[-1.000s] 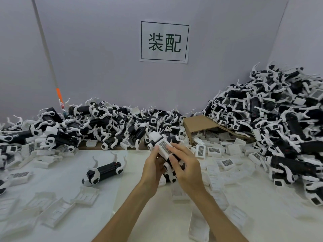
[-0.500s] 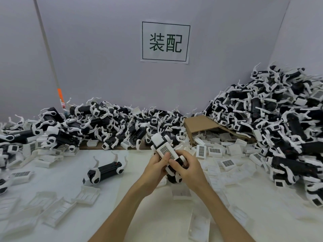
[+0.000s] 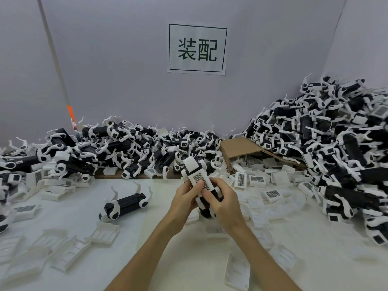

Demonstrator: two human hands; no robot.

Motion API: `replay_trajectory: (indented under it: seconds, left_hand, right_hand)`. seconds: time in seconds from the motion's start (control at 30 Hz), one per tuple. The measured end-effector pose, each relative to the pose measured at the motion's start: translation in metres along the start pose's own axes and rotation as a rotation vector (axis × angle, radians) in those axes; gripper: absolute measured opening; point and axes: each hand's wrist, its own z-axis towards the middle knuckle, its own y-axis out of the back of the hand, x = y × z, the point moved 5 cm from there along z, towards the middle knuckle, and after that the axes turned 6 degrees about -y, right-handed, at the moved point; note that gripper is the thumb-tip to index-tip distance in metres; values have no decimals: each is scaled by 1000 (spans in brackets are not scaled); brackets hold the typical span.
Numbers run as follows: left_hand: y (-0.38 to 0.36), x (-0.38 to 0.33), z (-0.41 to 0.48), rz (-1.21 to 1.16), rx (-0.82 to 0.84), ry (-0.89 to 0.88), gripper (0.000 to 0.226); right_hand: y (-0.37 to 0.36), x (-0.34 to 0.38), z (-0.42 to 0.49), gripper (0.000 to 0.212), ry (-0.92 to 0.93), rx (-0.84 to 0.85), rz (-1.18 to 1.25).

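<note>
Both hands were on it! The toy dog body (image 3: 192, 165), black with white legs, sat at the centre of the view over the white desk (image 3: 109, 274), its far end tilted up toward the back wall. The left hand (image 3: 183, 199) gripped it from the left, fingers curled round, thumb pressed on the gridded label of its white cover. The right hand (image 3: 226, 204) wrapped the lower end, fingers curled over the black part. Whether that lower end touched the desk, I couldn't tell. Left of the hands, a single dog (image 3: 126, 204) lay on its back, legs up. Loose white covers (image 3: 69, 250) littered the near desk. Heaps of dogs (image 3: 340, 156) banked up on the right and along the wall, round a tipped cardboard box (image 3: 237, 147), under a paper sign (image 3: 197, 49).
</note>
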Motion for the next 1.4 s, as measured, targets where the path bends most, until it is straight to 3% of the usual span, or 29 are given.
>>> replay_trajectory:
  seconds: [0.13, 0.4, 0.6, 0.9, 1.0, 1.1, 1.27, 1.4]
  left_hand:
    - [-5, -3, -1, -1, 1, -2, 46]
    - [-8, -15, -3, 302, -34, -253, 16]
    - [-12, -14, -6, 455, -71, -328, 23]
    - [-17, -9, -7, 377, 126, -253, 37]
    - [-18, -5, -9, 348, 142, -234, 43]
    - [-17, -4, -8, 238, 76, -173, 36]
    - [-10, -4, -3, 93, -77, -113, 40]
    - [1, -3, 0, 44, -152, -93, 28]
  right_hand:
    - [-1, 1, 3, 46, -41, 0, 90]
    - [14, 9, 3, 36, 106, -66, -8]
    - [13, 0, 8, 34, -23, 38, 175]
    - [14, -6, 9, 29, -103, 123, 219]
    - [14, -7, 10, 19, -109, 82, 177]
    - [18, -8, 12, 16, -71, -57, 10]
    - [18, -4, 7, 35, 19, -235, -31]
    - [14, -7, 7, 38, 7, -206, -73]
